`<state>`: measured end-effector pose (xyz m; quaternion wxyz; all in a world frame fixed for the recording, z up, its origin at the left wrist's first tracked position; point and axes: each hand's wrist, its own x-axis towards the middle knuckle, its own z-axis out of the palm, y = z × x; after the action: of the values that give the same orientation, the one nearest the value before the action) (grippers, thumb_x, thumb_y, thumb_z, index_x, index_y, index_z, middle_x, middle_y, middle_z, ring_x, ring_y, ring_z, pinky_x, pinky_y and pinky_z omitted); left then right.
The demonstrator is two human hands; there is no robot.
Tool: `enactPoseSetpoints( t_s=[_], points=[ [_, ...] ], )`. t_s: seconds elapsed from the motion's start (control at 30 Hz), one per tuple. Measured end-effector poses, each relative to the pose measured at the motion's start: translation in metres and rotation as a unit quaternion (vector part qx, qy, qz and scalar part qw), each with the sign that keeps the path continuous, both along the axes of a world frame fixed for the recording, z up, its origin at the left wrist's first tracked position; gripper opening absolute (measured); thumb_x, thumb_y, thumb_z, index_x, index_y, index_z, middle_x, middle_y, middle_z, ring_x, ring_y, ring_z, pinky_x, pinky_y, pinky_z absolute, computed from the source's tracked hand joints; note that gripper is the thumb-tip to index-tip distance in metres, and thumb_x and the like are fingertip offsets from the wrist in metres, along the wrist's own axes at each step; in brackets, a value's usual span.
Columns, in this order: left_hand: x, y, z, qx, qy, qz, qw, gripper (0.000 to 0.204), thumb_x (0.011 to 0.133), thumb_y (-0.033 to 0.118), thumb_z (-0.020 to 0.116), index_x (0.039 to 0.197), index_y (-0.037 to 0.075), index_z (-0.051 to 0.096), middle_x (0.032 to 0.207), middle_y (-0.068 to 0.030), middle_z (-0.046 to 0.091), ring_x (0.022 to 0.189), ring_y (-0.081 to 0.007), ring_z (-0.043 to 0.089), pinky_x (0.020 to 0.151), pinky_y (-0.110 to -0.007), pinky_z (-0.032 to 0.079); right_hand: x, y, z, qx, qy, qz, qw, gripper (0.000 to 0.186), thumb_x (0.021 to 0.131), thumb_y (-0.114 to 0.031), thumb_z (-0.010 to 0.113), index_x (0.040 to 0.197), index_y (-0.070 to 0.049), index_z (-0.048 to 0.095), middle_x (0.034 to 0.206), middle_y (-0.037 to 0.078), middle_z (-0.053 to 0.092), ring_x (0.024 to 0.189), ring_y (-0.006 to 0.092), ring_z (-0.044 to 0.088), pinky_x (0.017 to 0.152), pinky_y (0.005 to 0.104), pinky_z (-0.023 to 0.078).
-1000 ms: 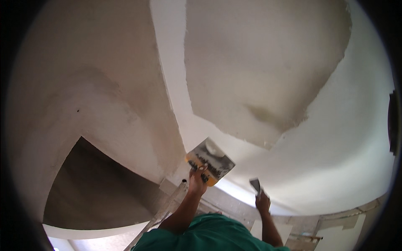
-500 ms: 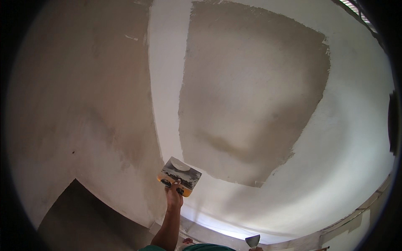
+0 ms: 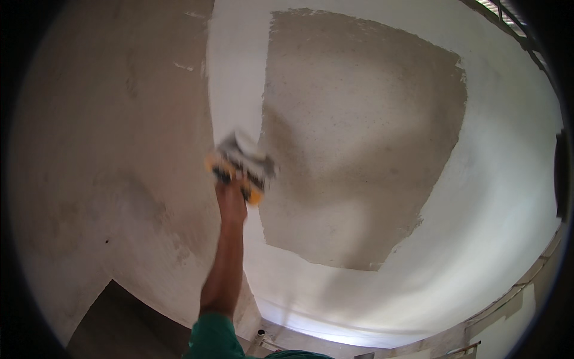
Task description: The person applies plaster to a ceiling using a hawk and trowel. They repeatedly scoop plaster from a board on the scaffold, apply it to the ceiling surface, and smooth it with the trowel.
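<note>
My left hand (image 3: 230, 197) is raised on an extended arm, gripping a broad plastering blade (image 3: 242, 167) with an orange-and-black handle, blurred by motion. A pale lump of filler seems to sit on it. The blade is over a white strip (image 3: 233, 84) between bare grey-beige plaster (image 3: 119, 119) on the left and a bare plaster patch (image 3: 365, 119) ringed with white coating. Whether it touches the wall, I cannot tell. My right hand is out of view below; only what looks like a dark tool edge (image 3: 363, 355) shows at the bottom.
A dark opening (image 3: 125, 317) with angled edges is at lower left. A pipe end (image 3: 260, 335) and rails (image 3: 472, 347) show low in the view. The white surface (image 3: 502, 197) curves round the right, with a metal frame and corrugated sheet (image 3: 502, 15) at top right.
My left arm and its blade have risen up the surface toward the white strip. The view has tilted upward, and my right hand with its small scraper has dropped out of sight.
</note>
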<state>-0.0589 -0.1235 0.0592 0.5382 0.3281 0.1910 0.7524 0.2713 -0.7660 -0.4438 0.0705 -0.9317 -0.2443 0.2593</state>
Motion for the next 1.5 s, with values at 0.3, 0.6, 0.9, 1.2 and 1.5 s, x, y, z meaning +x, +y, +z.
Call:
enactPoseSetpoints(
  t_s=[0.3,0.6,0.9,1.2,1.5],
  points=[
    [0.057,0.124,0.278,0.256,0.419,0.446,0.748,0.030,0.080,0.012,0.055,0.107,-0.001,0.059,0.089,-0.0148,0.065,0.087,-0.0340,0.059,0.078,-0.043,0.047,-0.020,0.000,-0.024,0.015,-0.001,-0.054,0.998,0.042,0.076,-0.041,0.062,0.080,0.000,0.068,0.078,0.024,0.065,0.075,0.0390,0.063,0.064,0.0478,0.050],
    [0.140,0.098,0.287,0.204,0.519,0.460,0.691,0.042,0.083,0.018,0.057,0.122,0.003,0.052,0.113,-0.0230,0.056,0.106,-0.0366,0.050,0.090,-0.047,0.042,-0.041,-0.006,-0.044,0.014,0.008,-0.093,0.996,0.041,0.076,-0.041,0.063,0.080,0.000,0.068,0.077,0.023,0.065,0.073,0.0374,0.064,0.063,0.0472,0.050],
    [0.029,0.151,0.322,0.115,0.509,0.409,0.749,0.040,0.080,0.022,0.057,0.116,0.004,0.058,0.110,-0.0188,0.063,0.104,-0.0368,0.060,0.090,-0.045,0.047,-0.018,-0.005,-0.066,0.029,0.013,-0.109,0.994,0.041,0.076,-0.040,0.064,0.080,0.000,0.068,0.076,0.022,0.066,0.071,0.0359,0.064,0.062,0.0465,0.050],
    [0.077,0.126,0.342,0.099,0.536,0.422,0.724,0.041,0.079,0.028,0.057,0.114,0.007,0.060,0.110,-0.0174,0.064,0.103,-0.0354,0.061,0.090,-0.044,0.048,0.066,-0.046,-0.068,0.025,0.009,-0.124,0.992,0.041,0.076,-0.040,0.064,0.080,0.000,0.068,0.074,0.021,0.066,0.069,0.0343,0.064,0.061,0.0458,0.050],
    [0.186,0.045,0.350,0.094,0.535,0.472,0.694,0.040,0.079,0.032,0.058,0.111,0.008,0.061,0.109,-0.0179,0.064,0.102,-0.0378,0.061,0.089,-0.046,0.048,0.138,-0.120,-0.074,0.014,0.015,-0.150,0.989,0.041,0.076,-0.040,0.065,0.081,0.000,0.068,0.073,0.020,0.066,0.067,0.0328,0.064,0.059,0.0452,0.050]
  ],
)
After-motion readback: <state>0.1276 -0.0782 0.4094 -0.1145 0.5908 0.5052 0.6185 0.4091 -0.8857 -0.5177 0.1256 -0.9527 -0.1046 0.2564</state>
